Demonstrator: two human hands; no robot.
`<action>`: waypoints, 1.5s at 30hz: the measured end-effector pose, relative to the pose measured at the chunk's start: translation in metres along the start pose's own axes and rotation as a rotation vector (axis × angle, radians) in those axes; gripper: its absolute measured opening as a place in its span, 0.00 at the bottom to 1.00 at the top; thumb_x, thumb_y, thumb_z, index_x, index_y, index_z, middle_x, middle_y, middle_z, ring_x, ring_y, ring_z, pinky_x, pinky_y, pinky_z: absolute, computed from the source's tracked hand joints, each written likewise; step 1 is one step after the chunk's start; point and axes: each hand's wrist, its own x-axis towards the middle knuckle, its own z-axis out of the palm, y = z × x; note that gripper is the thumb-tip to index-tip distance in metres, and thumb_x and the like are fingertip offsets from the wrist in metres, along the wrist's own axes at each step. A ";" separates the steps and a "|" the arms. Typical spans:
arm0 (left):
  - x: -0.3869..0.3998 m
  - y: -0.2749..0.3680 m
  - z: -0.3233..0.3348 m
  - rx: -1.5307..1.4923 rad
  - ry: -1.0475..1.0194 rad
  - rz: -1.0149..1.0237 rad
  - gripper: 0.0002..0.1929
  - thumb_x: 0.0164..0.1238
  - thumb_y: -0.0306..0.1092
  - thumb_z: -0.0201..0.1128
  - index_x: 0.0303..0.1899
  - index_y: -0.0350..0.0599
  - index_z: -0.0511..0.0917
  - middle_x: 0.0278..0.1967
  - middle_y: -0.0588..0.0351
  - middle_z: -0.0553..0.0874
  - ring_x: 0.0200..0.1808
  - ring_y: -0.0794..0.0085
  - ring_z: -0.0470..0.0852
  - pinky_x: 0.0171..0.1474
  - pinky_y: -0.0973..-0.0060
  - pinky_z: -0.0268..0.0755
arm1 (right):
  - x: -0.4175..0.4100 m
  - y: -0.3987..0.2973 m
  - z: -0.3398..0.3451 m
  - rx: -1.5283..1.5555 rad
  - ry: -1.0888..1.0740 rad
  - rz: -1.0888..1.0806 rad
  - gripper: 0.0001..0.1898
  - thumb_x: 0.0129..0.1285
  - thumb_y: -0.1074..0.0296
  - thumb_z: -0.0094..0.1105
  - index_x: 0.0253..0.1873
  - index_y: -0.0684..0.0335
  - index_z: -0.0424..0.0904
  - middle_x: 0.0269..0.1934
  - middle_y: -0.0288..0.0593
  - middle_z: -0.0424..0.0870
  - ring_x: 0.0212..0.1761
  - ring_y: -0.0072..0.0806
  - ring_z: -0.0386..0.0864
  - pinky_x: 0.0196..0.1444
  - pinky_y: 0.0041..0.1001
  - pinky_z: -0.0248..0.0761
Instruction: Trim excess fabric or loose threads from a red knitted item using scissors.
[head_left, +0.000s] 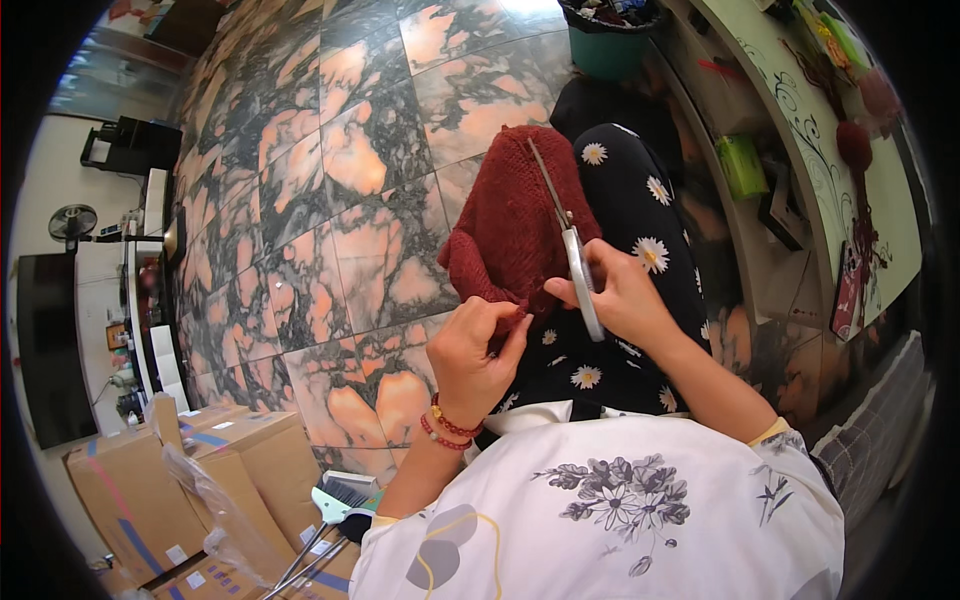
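Note:
A dark red knitted piece (510, 187) lies over my lap, draped on one knee. My left hand (480, 352), with red bead bracelets at the wrist, pinches its near edge between thumb and fingertips. In my right hand (622, 292) is a pair of scissors (576, 262) with grey-white handles. Their blades point away from me and rest over the knit; they look closed together. The thumb of my right hand is close to the knit's edge. Black trousers with daisies (651, 255) show beside and below the knit.
On the right stands a low table (795, 127) with a shelf, red yarn (855, 146) and a phone-like object (847, 289) on top. A green bin (607, 52) is ahead. Cardboard boxes (255, 457) and a broom (334, 502) are at the lower left. The floor (360, 247) is marbled tile.

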 end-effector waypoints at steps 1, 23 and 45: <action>0.000 0.000 0.003 -0.007 0.016 0.040 0.11 0.54 0.26 0.75 0.37 0.41 0.81 0.26 0.56 0.79 0.22 0.69 0.77 0.26 0.74 0.66 | -0.001 -0.001 0.007 0.175 -0.007 0.111 0.21 0.55 0.55 0.78 0.36 0.64 0.75 0.23 0.34 0.77 0.24 0.16 0.74 0.26 0.20 0.66; 0.138 -0.042 0.030 0.187 0.023 0.062 0.13 0.69 0.38 0.63 0.42 0.36 0.77 0.31 0.38 0.85 0.34 0.40 0.83 0.38 0.54 0.75 | 0.112 0.004 -0.005 -0.016 0.575 -0.279 0.18 0.51 0.70 0.75 0.39 0.69 0.72 0.31 0.53 0.83 0.33 0.43 0.84 0.36 0.35 0.74; 0.140 -0.080 -0.012 0.301 0.060 -0.109 0.17 0.68 0.45 0.65 0.37 0.36 0.79 0.29 0.34 0.84 0.34 0.40 0.83 0.35 0.55 0.74 | 0.027 0.012 0.001 0.396 0.106 -0.032 0.14 0.64 0.63 0.70 0.38 0.64 0.72 0.24 0.35 0.79 0.21 0.15 0.76 0.22 0.19 0.68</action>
